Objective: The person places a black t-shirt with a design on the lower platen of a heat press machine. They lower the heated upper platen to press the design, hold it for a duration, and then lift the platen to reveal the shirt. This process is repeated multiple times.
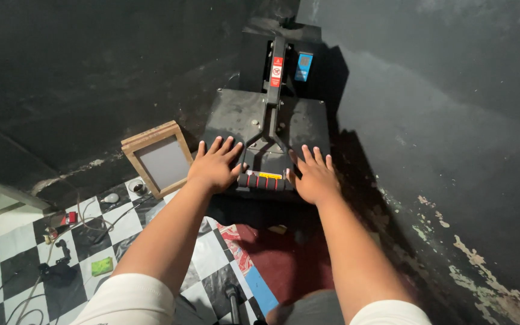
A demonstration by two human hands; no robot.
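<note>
A black heat press (236, 111) stands on the floor against the dark wall, its top plate lowered. My left hand (213, 164) lies flat on the plate's left front part, fingers spread. On the plate's right front part rests my right hand (314, 176), palm down and fingers apart. Between the two hands runs the press handle (266, 181), a bar with a black and red grip. Neither hand holds anything.
A wooden screen frame (157, 157) leans against the wall left of the press. Cables, a small green object (102, 266) and a light bulb (111, 197) lie on the black-and-white checkered floor at left. A red cloth (284, 259) lies below the press. Dark walls close in behind and at right.
</note>
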